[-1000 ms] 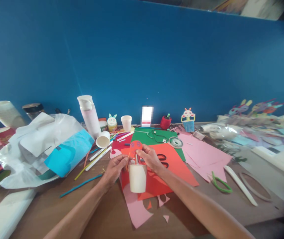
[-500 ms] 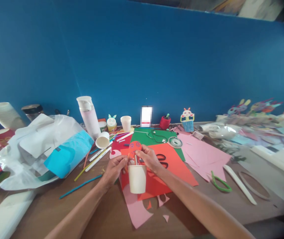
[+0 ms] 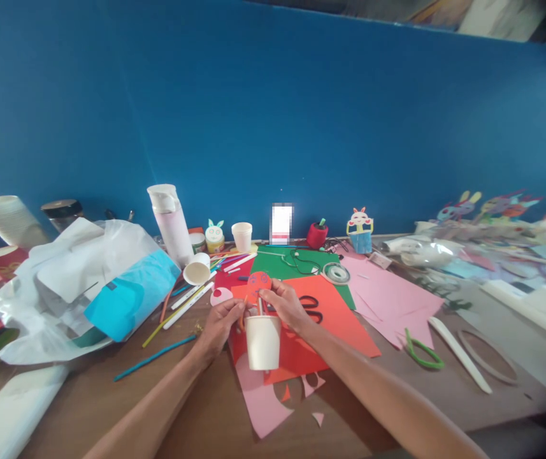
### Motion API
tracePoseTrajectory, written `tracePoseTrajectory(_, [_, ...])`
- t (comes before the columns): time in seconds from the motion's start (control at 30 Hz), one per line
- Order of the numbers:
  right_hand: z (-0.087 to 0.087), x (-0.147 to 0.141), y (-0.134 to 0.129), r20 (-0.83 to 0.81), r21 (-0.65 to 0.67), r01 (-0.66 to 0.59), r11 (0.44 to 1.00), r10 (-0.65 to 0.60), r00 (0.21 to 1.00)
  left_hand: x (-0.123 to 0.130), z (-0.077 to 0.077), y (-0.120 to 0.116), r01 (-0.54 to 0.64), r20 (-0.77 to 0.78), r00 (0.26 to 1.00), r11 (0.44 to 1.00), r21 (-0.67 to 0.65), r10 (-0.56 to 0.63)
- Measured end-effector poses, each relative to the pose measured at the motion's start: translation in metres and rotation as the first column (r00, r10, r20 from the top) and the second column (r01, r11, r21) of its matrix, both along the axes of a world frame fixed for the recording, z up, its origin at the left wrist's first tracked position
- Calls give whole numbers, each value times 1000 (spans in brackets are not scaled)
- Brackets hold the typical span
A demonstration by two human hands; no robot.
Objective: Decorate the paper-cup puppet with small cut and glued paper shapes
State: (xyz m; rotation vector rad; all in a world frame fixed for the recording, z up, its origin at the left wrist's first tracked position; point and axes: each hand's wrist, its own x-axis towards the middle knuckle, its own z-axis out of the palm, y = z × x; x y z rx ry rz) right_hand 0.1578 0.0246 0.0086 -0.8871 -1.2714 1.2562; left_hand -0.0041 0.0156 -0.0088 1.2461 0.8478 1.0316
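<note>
Head view: the right hand [image 3: 288, 305] partly covers an orange disc [image 3: 258, 280].

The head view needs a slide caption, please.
Right hand pinches a red paper face near a white cup, left hand close by.

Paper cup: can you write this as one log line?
right grip: pinching orange paper face | left grip: pinching orange strip | white paper cup: upright below face

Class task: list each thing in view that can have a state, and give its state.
Orange paper face: held in right hand
Left hand: pinching a thin orange piece
Front cup: upright
Back cup: upright
Bottle: upright
Cup beside bottle: on its side
Scissors: lying down, blades mostly hidden
Tape roll: lying flat
Green pipe cleaner: looped
Plastic bag: crumpled
</note>
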Motion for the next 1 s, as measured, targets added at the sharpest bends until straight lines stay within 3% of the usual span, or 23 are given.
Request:
tracePoseTrajectory(0.23, [-9, 2, 6, 4, -30, 7, 1000, -7, 1000, 4, -10, 6, -45, 60, 997, 999, -28, 47])
tracePoseTrajectory(0.47, [-17, 4, 11, -2, -67, -13, 998, 13, 1000, 8, -10, 10, -76, 57, 995, 997, -32, 77])
tracePoseTrajectory(1.0, [-12, 10, 14, 43, -90, 83, 992, -80, 996, 22, -4, 22, -54, -15, 998, 999, 3, 54])
